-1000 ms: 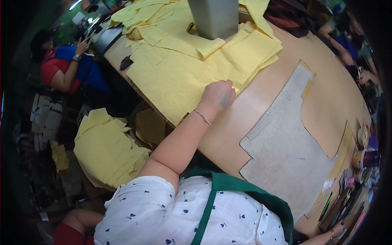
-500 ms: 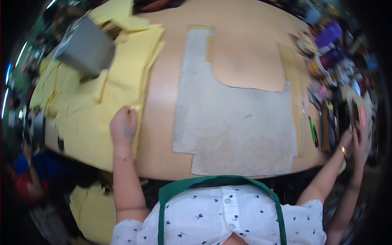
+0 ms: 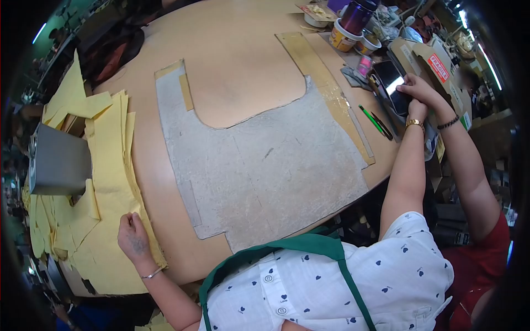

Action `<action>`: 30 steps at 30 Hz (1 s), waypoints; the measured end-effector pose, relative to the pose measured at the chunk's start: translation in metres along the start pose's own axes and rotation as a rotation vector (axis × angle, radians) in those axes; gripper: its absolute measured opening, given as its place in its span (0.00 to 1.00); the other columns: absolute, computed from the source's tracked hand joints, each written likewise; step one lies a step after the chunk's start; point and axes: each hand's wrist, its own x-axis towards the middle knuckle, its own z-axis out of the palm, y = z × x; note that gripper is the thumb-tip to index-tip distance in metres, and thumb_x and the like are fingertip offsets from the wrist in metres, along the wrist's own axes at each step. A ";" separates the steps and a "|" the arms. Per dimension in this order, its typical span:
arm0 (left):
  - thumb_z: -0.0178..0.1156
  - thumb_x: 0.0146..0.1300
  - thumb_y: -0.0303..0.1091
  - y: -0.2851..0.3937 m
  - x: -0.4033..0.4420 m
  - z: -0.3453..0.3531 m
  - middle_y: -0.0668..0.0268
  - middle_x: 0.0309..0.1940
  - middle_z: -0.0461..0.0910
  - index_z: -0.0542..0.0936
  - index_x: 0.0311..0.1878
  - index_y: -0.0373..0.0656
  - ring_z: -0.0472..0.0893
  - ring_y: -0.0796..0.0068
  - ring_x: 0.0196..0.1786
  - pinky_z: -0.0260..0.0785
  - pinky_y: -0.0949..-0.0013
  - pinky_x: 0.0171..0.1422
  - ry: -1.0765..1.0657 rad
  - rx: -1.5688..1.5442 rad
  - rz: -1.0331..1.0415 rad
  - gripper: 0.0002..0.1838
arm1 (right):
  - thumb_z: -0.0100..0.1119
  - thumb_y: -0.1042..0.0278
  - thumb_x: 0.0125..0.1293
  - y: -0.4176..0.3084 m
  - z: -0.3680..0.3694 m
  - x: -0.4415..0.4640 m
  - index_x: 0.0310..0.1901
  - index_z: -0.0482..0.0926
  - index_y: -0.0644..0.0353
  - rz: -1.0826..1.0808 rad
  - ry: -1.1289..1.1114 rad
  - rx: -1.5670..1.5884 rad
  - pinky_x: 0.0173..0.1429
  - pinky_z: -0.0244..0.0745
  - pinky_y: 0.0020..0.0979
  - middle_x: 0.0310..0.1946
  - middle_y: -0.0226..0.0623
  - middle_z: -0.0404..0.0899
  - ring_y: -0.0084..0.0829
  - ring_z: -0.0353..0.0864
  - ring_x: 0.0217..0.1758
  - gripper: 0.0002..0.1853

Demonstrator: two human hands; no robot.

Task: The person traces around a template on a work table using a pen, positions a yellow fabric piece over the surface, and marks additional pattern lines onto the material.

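My left hand (image 3: 133, 238) rests on the stack of yellow cloth (image 3: 113, 165), its fingers curled together; what they hold, if anything, is hidden. Beside the stack lies a large grey U-shaped pattern piece (image 3: 265, 171) with tan strips along its edges. At the right, my right hand (image 3: 417, 110), above a gold bracelet, is closed at the lower corner of a phone (image 3: 391, 85). Whether it grips the phone is unclear. A co-worker's hand (image 3: 417, 88), with a dark bracelet on the wrist, reaches over the phone screen.
A grey metal block (image 3: 61, 160) stands on the yellow cloth at the left. Green and black pens (image 3: 371, 120) lie right of the pattern. Tubs (image 3: 345, 37), a purple cup (image 3: 358, 15) and an open cardboard box (image 3: 428, 58) crowd the back right. The co-worker's red sleeve (image 3: 486, 248) is close at my right.
The view has swung right, bringing my right hand, the phone and the co-worker's arm clearly into sight. My left hand stays over the yellow cloth with its fingers curled.
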 end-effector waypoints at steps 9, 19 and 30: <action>0.55 0.54 0.34 -0.001 -0.002 0.000 0.55 0.24 0.76 0.74 0.28 0.39 0.76 0.55 0.28 0.67 0.62 0.32 0.100 0.015 0.129 0.08 | 0.53 0.58 0.57 -0.046 0.090 -0.077 0.41 0.72 0.67 -0.139 1.276 0.166 0.51 0.65 0.39 0.44 0.50 0.71 0.46 0.71 0.47 0.19; 0.59 0.51 0.38 -0.042 0.042 -0.002 0.53 0.30 0.75 0.75 0.29 0.36 0.75 0.55 0.35 0.68 0.61 0.40 0.225 0.006 0.194 0.13 | 0.55 0.62 0.54 -0.095 0.165 -0.080 0.46 0.71 0.62 -0.238 0.426 -0.128 0.52 0.63 0.40 0.44 0.48 0.70 0.44 0.69 0.49 0.19; 0.62 0.44 0.56 -0.099 0.070 -0.014 0.52 0.43 0.71 0.73 0.44 0.37 0.69 0.51 0.49 0.65 0.57 0.50 0.151 0.266 -0.352 0.32 | 0.42 0.48 0.61 -0.081 0.185 -0.075 0.50 0.71 0.54 0.001 0.283 -0.136 0.55 0.60 0.40 0.50 0.39 0.70 0.43 0.66 0.53 0.22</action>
